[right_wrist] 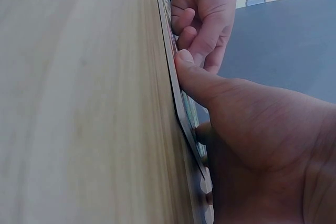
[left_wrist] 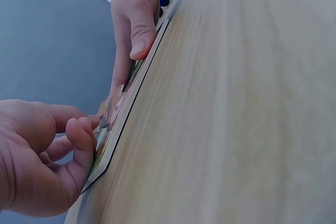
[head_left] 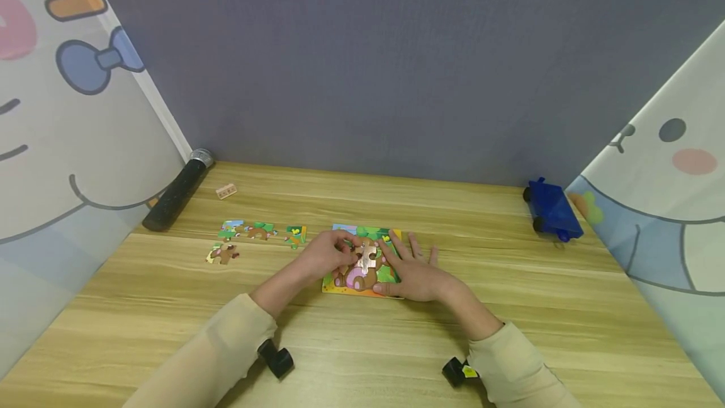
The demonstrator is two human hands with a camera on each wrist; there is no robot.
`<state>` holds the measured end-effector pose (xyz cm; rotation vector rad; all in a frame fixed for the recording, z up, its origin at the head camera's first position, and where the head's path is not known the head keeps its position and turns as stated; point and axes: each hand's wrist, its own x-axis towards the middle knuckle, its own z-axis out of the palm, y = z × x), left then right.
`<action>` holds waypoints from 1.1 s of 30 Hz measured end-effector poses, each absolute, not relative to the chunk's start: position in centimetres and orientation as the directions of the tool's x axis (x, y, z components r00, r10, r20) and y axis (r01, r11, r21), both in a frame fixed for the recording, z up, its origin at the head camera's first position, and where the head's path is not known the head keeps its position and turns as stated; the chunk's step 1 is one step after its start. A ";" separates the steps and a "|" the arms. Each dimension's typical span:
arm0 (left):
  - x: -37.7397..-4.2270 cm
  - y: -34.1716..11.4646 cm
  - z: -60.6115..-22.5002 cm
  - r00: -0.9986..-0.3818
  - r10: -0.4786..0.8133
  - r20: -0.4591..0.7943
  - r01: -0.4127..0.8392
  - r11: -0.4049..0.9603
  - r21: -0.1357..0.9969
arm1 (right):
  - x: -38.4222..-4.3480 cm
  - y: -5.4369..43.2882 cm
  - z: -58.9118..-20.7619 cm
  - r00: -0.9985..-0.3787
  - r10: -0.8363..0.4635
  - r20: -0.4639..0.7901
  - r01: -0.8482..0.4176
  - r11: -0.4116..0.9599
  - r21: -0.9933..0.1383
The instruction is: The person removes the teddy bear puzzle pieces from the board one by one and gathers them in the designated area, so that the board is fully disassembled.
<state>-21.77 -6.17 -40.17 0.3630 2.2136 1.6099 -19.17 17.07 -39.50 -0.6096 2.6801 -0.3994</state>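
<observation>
A bear jigsaw puzzle (head_left: 355, 290) in a flat tray lies on the table between both hands. My left hand (head_left: 328, 255) is over its left side, thumb and fingers curled and pinching the edge of a brown puzzle piece (left_wrist: 108, 106) near the middle. That piece looks slightly tilted in the left wrist view; the fingers partly hide it. From above, a pale, shiny piece-shaped patch (head_left: 366, 257) shows at the bear's centre. Spread and straight, the fingers of my right hand (head_left: 416, 276) rest over the right side of the puzzle, its thumb on the lower edge.
Several loose puzzle pieces (head_left: 260, 231) lie left of the puzzle, one bear piece (head_left: 223, 254) nearer me. Behind them are a small pinkish block (head_left: 226, 191) and a black microphone (head_left: 178, 194). A blue toy cart (head_left: 554, 209) stands at the right by the grey wall (head_left: 362, 68).
</observation>
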 end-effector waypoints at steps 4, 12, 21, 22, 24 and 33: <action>-21.8 -6.1 -40.3 -0.908 0.391 -0.150 -0.035 0.288 0.957 | -19.2 17.1 -39.5 -0.840 -0.461 -0.285 -0.356 0.866 -0.350; -21.8 -6.1 -40.4 -0.911 0.379 -0.164 -0.075 0.239 0.968 | -19.1 17.1 -39.5 -0.839 -0.462 -0.288 -0.355 0.865 -0.353; -21.9 -6.1 -40.6 -0.918 0.367 -0.148 -0.079 0.195 0.978 | -19.2 17.2 -39.6 -0.841 -0.462 -0.281 -0.353 0.863 -0.361; -21.9 -6.1 -40.6 -0.920 0.363 -0.148 -0.082 0.192 0.978 | -19.2 17.2 -39.6 -0.841 -0.463 -0.280 -0.353 0.862 -0.364; -22.0 -6.2 -40.8 -0.922 0.357 -0.148 -0.084 0.190 0.978 | -19.1 17.2 -39.5 -0.840 -0.465 -0.280 -0.353 0.859 -0.370; -22.1 -6.3 -40.9 -0.920 0.359 -0.156 -0.085 0.205 0.975 | -19.2 17.3 -39.5 -0.842 -0.466 -0.272 -0.340 0.849 -0.403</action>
